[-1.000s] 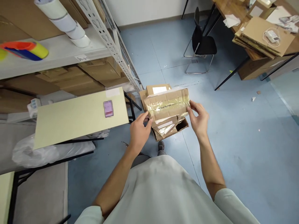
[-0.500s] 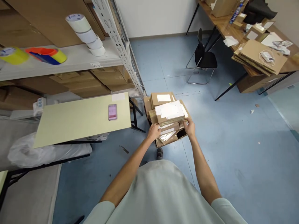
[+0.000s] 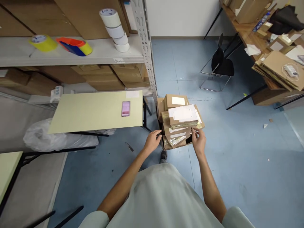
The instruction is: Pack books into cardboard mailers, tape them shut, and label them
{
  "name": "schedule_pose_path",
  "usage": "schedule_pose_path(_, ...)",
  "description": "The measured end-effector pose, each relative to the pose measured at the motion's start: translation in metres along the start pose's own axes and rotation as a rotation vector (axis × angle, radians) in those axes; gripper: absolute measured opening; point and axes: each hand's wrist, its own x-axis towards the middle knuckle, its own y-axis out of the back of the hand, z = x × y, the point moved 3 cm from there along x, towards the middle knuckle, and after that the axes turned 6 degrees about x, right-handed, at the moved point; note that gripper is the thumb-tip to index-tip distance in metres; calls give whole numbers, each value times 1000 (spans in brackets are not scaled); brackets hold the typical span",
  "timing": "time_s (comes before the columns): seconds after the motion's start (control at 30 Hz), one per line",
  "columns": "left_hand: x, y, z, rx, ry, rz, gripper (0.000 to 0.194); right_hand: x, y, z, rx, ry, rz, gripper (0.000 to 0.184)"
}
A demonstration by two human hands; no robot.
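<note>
Two hands (image 3: 152, 141) beside one parcel pile (image 3: 184, 122)

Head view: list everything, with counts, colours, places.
Carton: one, brown, floor
Parcels: several, brown, in carton
Rack: one, grey, left
Desk: one, brown, right
Boxes: several, brown, rack, desk
Tape rolls: four white, one yellow, rack
Tape dispenser: one, multicoloured, rack
Tabletops: two, cream, left
Pixelated item: one, purple, tabletop
Plastic bundle: one, whitish, under tabletop
Chair: one, black, right
Cardboard sheets: several, brown, desk
Bottle: one, blue, desk
Shoe: one, dark, floor
Left hand: one, beside carton
Right hand: one, beside parcels
</note>
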Motion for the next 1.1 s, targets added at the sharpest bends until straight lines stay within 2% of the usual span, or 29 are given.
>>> schedule_pose_path(0.2,-48,54,-27,-91,-33,64,27,-41,-37,-45,5,3,-71,37)
schedule_pose_path(0.37,-104,112,-71,-183,-23,179,22,-94,-92,-102,15,48,-207,31)
schedule_pose_path(0.57,-189,199,-143,-326,35,395,20,-169,-184,-187,39,118,-365,21)
schedule_pose_path(0.8,-302,298,-223,-434,227,705,18,-248,-301,-288,98,257,-639,21)
schedule_pose_path(0.93,-359,336,-272,-472,336,896,20,-291,-365,-342,66,388,-820,26)
schedule_pose_path(1.1,-414,364,-334,-538,467,1127,23,-340,-445,-403,19,533,-1010,40)
